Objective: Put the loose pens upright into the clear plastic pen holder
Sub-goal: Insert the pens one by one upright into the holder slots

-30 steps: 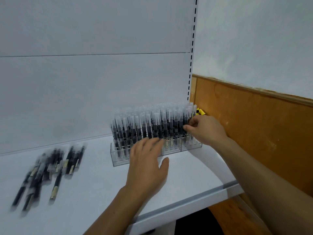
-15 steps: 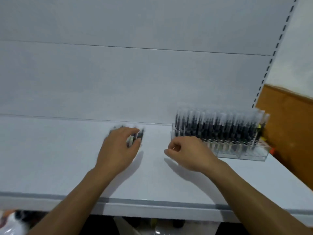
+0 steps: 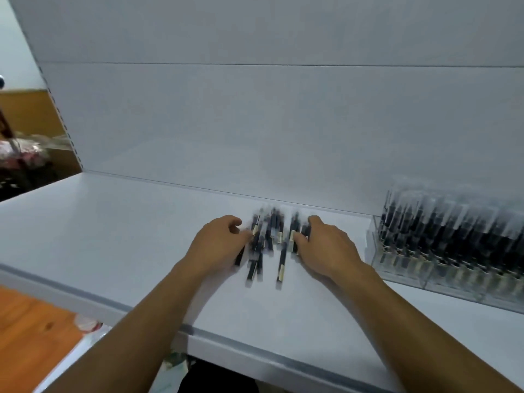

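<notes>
Several loose black pens [image 3: 268, 243] with clear caps lie in a blurred pile on the white shelf [image 3: 119, 222]. My left hand [image 3: 217, 246] sits at the pile's left edge, its curled fingers and thumb closing on pens, and one pen sticks out below the palm. My right hand [image 3: 326, 248] is at the pile's right edge, with thumb and forefinger curled round a couple of pens. The clear plastic pen holder [image 3: 375, 260] stands at the far right, packed with upright pens.
The shelf's back panel [image 3: 255, 123] rises just behind the pile. The shelf's grey front edge [image 3: 187, 329] runs across below my forearms. A wooden floor [image 3: 25, 330] and some clutter show at the lower left.
My view has swung left, so the holder now sits at the right edge. Both hands left the holder and moved onto the loose pile; the right hand closed in from the right.
</notes>
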Demonstrator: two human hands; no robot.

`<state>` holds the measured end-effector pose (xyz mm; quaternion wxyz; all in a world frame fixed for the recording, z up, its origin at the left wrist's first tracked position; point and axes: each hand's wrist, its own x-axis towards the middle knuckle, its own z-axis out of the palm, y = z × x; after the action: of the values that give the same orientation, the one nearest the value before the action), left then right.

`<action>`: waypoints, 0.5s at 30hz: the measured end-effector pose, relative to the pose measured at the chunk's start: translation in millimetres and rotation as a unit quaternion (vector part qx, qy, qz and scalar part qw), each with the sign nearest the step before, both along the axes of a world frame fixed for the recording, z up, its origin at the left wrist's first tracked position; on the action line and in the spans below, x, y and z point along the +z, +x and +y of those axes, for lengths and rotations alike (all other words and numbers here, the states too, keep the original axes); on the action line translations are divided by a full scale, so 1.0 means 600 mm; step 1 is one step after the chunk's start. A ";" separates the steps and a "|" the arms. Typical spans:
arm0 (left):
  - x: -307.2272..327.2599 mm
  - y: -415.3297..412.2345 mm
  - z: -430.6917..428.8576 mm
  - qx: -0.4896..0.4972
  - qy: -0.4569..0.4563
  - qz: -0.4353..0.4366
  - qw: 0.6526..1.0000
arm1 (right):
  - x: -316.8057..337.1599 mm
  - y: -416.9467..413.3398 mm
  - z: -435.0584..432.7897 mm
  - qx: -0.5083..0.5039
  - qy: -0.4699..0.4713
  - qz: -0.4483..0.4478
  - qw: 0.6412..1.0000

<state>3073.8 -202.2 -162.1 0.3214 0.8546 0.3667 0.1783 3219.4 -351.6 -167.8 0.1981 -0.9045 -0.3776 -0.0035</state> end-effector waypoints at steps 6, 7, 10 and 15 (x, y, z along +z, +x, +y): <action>0.029 0.026 0.037 -0.014 -0.060 0.053 0.997 | -0.017 0.002 -0.003 0.020 0.038 -0.009 0.999; 0.033 0.033 0.039 -0.018 -0.058 0.069 0.996 | -0.017 0.004 -0.004 0.022 0.046 -0.001 0.999; 0.047 0.053 0.045 -0.022 -0.056 0.105 0.993 | -0.018 0.011 -0.008 0.023 0.056 0.012 0.998; 0.053 0.047 0.051 -0.032 -0.055 0.150 0.987 | -0.017 0.015 -0.017 0.002 0.055 -0.003 0.998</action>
<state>3101.8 -171.6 -130.4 0.3149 0.8639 0.3927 0.0178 3228.2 -361.7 -178.3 0.2467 -0.8915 -0.3790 -0.0265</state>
